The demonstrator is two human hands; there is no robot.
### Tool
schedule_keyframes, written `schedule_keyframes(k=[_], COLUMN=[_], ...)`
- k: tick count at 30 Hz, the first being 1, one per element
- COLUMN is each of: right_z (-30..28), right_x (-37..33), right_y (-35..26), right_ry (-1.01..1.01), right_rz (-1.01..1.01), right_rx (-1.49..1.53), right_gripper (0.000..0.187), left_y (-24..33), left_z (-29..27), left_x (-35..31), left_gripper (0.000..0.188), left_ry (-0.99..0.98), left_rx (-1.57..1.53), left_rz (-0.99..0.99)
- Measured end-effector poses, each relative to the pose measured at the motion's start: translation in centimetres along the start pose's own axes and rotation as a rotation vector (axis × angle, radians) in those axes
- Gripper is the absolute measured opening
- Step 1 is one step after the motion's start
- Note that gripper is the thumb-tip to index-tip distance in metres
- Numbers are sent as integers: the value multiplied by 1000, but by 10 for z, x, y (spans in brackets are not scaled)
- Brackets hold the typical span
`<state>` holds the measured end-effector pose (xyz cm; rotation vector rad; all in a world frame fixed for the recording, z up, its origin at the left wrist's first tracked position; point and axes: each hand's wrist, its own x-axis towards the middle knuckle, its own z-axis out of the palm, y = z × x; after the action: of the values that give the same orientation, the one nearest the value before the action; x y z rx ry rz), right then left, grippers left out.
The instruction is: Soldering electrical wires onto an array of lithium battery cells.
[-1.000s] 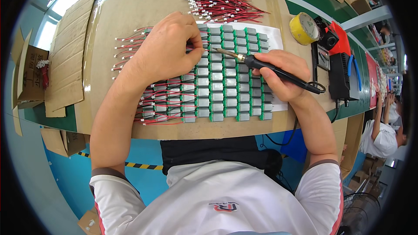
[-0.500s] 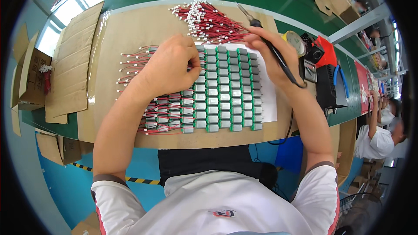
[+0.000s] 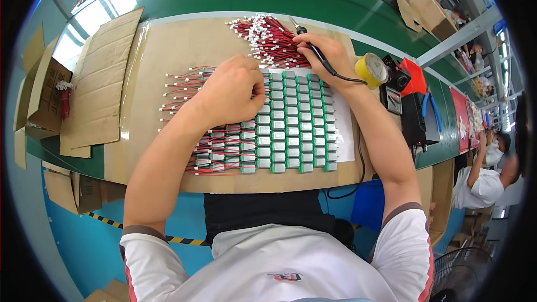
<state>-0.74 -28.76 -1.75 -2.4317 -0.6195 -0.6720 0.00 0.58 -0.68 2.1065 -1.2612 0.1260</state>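
My right hand (image 3: 330, 59) grips a soldering iron (image 3: 319, 55) like a pen, its metal tip pointing away to the far left. The fingertips are at the right end of a pile of red and black wires with white connectors (image 3: 268, 39); whether they touch it is unclear. Over the upper left of the rows of small grey cells with green edges (image 3: 292, 120), my left hand (image 3: 238, 89) is closed in a pinch. What it holds is hidden by the fingers. Red wires (image 3: 221, 148) with white plugs trail leftward from the left-hand columns of cells.
Cardboard (image 3: 151, 173) covers the green bench under the cells. A yellow tape roll (image 3: 371, 70), a black box-shaped unit (image 3: 414, 123) and blue-handled pliers (image 3: 430, 109) lie right. At left are cardboard sheets (image 3: 100, 84) and an open box (image 3: 47, 89). Other people sit far right.
My right hand has moved left with the soldering iron, closer to the wire pile. My left hand stays pinched over the same area of cells. The whole view has shifted slightly.
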Motion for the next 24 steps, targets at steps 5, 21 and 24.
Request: schedule_keyframes(k=[5,21,24], right_z=[-12,-20,-11], right_x=[-4,-51,-50], right_y=[-18,-92,-97], right_ry=[114,75,89], right_rz=[61,-183,-178], right_rx=[70,140,187], right_gripper=[26,38,39], left_y=[0,11,20], left_z=[1,-21,-25], left_x=[0,-4,-2], left_gripper=[7,27,28], left_ry=[18,11,-6], left_rx=[20,-185,-308], left_rz=[16,-70,-60])
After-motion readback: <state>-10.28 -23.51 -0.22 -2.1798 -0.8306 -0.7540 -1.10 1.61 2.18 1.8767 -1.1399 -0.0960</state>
